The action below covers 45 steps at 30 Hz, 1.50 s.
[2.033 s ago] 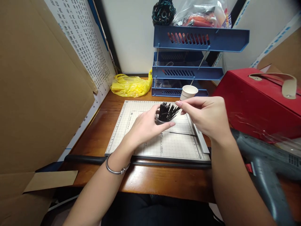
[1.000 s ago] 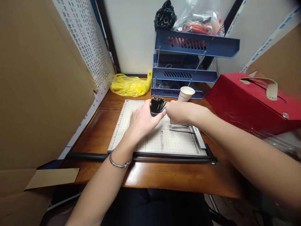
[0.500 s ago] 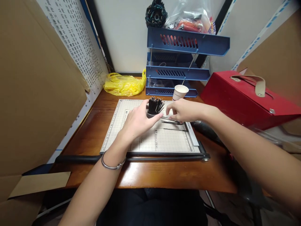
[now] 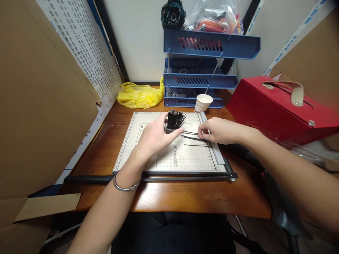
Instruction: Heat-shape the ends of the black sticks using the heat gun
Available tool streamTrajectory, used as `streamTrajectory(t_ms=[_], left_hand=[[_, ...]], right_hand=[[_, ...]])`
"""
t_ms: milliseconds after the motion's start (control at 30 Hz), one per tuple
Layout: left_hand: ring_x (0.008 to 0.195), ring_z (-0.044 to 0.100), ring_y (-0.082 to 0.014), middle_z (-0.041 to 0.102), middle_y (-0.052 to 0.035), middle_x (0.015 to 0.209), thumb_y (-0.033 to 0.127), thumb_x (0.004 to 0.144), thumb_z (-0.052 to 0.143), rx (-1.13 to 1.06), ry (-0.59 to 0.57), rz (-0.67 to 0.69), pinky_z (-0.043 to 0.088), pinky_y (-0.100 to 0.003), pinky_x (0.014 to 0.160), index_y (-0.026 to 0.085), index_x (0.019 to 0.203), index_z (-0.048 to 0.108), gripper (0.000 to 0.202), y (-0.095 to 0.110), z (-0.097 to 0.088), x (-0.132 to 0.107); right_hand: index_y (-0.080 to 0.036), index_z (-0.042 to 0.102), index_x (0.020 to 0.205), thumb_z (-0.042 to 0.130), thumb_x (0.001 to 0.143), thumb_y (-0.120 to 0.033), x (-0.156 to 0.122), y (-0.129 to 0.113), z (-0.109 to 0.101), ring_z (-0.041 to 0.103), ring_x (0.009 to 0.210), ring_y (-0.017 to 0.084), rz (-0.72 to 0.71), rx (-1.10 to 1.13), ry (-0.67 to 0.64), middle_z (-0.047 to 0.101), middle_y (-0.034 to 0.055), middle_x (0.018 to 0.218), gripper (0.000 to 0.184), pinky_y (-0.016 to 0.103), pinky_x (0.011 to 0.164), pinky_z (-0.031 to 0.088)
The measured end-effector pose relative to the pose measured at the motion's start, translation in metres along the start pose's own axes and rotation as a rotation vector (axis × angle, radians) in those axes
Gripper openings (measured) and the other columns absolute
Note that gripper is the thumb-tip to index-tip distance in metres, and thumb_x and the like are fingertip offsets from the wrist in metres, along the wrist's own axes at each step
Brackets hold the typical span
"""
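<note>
My left hand point(image 4: 155, 135) is wrapped around a small dark cup point(image 4: 169, 130) packed with a bundle of thin black sticks point(image 4: 176, 119), standing upright and fanning out at the top. The cup is over the gridded board of a paper cutter point(image 4: 148, 155). To its right, several loose black sticks point(image 4: 192, 138) lie across the board. My right hand point(image 4: 212, 131) has thumb and fingers pinched at the right ends of these sticks; how many it grips is hidden. A single black stick point(image 4: 196, 145) lies nearer to me, apart from the others.
A white paper cup point(image 4: 203, 103) stands behind the board, before blue stacked trays point(image 4: 200, 82). A yellow plastic bag point(image 4: 140, 95) lies back left. On the right is a red case point(image 4: 278, 109). The cutter's black handle point(image 4: 88, 179) runs along the front.
My right hand has moved a little right and toward me, and its fingers have closed down onto the loose sticks. My left hand keeps its hold on the cup.
</note>
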State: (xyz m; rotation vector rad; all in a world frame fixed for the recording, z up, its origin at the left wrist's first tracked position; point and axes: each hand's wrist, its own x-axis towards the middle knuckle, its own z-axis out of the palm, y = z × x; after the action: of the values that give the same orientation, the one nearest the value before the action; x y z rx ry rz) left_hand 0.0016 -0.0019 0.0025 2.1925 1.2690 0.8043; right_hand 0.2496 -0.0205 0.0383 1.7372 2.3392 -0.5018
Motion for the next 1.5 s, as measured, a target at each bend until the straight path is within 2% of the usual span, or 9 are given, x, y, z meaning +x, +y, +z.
streamTrajectory(t_ms=[367,500,700,833,1033,1233,1300,1400,1500], left_hand=[[0.11,0.073,-0.0302,0.076,-0.0065,0.124,0.054,0.089,0.073,0.002,-0.003,-0.013,0.056,-0.043,0.094,0.025,0.132,0.06,0.053,0.002,-0.002,-0.001],[0.11,0.073,-0.0306,0.076,-0.0063,0.124,0.056,0.089,0.072,0.003,-0.004,-0.009,0.056,-0.043,0.093,0.025,0.134,0.059,0.056,0.001,-0.001,-0.001],[0.108,0.073,-0.0297,0.076,-0.0071,0.123,0.055,0.09,0.073,-0.017,-0.016,0.007,0.057,-0.042,0.092,0.024,0.134,0.059,0.056,0.0,-0.001,-0.001],[0.11,0.072,-0.0307,0.075,-0.0077,0.124,0.056,0.089,0.073,-0.025,-0.025,-0.006,0.057,-0.042,0.092,0.024,0.135,0.058,0.058,0.001,-0.001,-0.001],[0.116,0.071,-0.0309,0.074,-0.0075,0.128,0.049,0.087,0.076,-0.021,-0.041,0.062,0.055,-0.045,0.098,0.025,0.135,0.056,0.057,0.003,-0.003,-0.002],[0.123,0.069,-0.03,0.071,-0.008,0.135,0.046,0.087,0.078,-0.069,-0.1,0.079,0.055,-0.045,0.102,0.027,0.142,0.052,0.064,0.002,-0.004,-0.004],[0.123,0.068,-0.0302,0.07,-0.0085,0.135,0.046,0.087,0.079,-0.09,-0.109,0.077,0.056,-0.044,0.101,0.028,0.143,0.051,0.065,0.001,-0.004,-0.004],[0.121,0.069,-0.031,0.071,-0.0078,0.134,0.047,0.084,0.081,-0.103,-0.104,0.071,0.059,-0.043,0.096,0.028,0.141,0.051,0.067,0.0,-0.004,-0.004],[0.12,0.07,-0.0314,0.071,-0.0064,0.133,0.047,0.082,0.083,-0.096,-0.112,0.085,0.06,-0.043,0.092,0.029,0.138,0.052,0.066,0.0,-0.005,-0.004]], right_hand=[[-0.023,0.073,0.084,0.061,0.087,-0.029,-0.001,-0.003,-0.003,0.061,0.072,0.019,-0.032,0.031,-0.032,0.072,0.0019,0.077,0.014,0.031,0.067,0.04],[-0.024,0.073,0.082,0.059,0.084,-0.024,-0.002,-0.013,-0.003,0.063,0.074,0.022,0.024,-0.093,-0.035,0.073,0.0033,0.078,0.014,0.032,0.064,0.039],[-0.016,0.077,0.089,0.058,0.08,-0.02,0.003,-0.03,-0.007,0.071,0.084,0.032,0.047,-0.393,-0.04,0.076,0.0152,0.091,0.021,0.035,0.062,0.036],[-0.018,0.073,0.087,0.059,0.08,-0.024,-0.004,-0.027,-0.013,0.069,0.079,0.031,0.059,-0.419,0.005,0.074,0.0135,0.088,0.018,0.035,0.06,0.035],[-0.024,0.066,0.084,0.064,0.085,-0.032,-0.036,-0.013,-0.033,0.062,0.066,0.021,-0.025,-0.047,0.325,0.069,0.0032,0.076,0.009,0.034,0.063,0.041],[-0.026,0.068,0.087,0.068,0.085,-0.032,-0.05,-0.024,-0.044,0.058,0.058,0.016,-0.169,0.292,0.584,0.065,-0.0008,0.068,0.007,0.031,0.057,0.043],[-0.025,0.067,0.087,0.07,0.084,-0.031,-0.046,-0.032,-0.041,0.059,0.06,0.016,-0.194,0.493,0.624,0.069,0.0,0.072,0.008,0.03,0.054,0.043],[-0.023,0.062,0.087,0.072,0.082,-0.028,-0.037,-0.043,-0.032,0.055,0.053,0.013,-0.208,0.814,0.58,0.074,0.0027,0.084,0.013,0.028,0.048,0.042],[-0.021,0.064,0.09,0.07,0.083,-0.029,-0.029,-0.05,-0.02,0.053,0.051,0.011,-0.196,0.885,0.57,0.075,0.0041,0.09,0.012,0.028,0.047,0.042]])
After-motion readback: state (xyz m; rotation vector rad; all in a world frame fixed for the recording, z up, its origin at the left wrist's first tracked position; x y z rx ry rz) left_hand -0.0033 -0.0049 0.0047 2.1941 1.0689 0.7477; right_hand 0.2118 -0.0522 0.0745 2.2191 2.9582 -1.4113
